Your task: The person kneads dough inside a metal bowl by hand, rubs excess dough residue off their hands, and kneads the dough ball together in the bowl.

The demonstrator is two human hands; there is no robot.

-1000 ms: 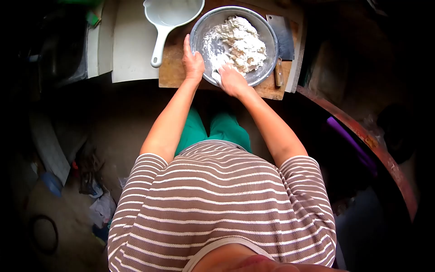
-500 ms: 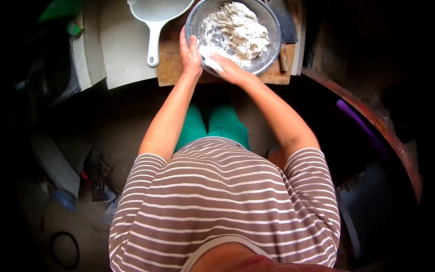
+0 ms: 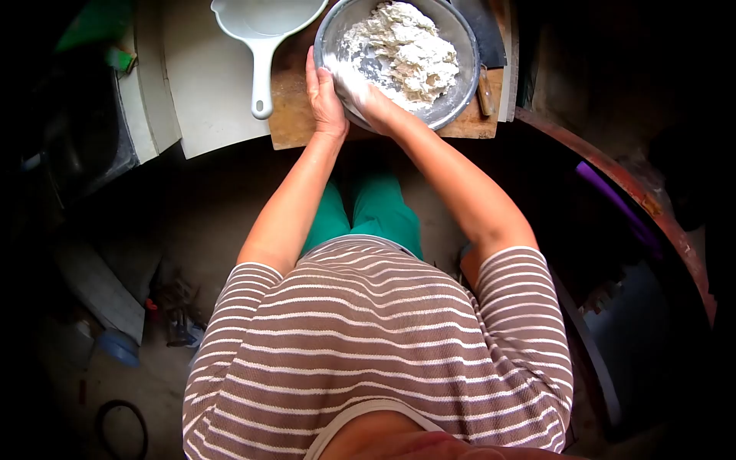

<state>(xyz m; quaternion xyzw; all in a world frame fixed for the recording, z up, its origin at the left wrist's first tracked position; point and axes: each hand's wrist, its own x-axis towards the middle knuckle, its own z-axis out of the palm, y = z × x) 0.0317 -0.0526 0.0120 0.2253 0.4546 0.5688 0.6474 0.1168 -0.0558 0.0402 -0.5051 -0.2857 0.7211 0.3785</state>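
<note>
A round grey metal bowl (image 3: pixel 464 73) holds a shaggy, floury lump of dough (image 3: pixel 414 57). My left hand (image 3: pixel 326 103) grips the bowl's left side from outside, its thumb near the rim. Inside the bowl, against the near left wall, my right hand (image 3: pixel 369 101) is coated in white flour. Its fingers look stretched out along the wall, though motion blurs them. The dough lies to the right of this hand, apart from it.
Beneath the bowl lies a wooden board (image 3: pixel 295 115). A white dipper (image 3: pixel 262 77) rests to the left, its handle toward me. Right of the bowl are a dark flat blade (image 3: pixel 484 34) and a wooden handle (image 3: pixel 486 92). A pale tabletop (image 3: pixel 207 92) extends left.
My right hand has swept up and left along the bowl's inner wall, its fingers now blurred. My left hand still holds the bowl's side. The dough has kept its place in the bowl.
</note>
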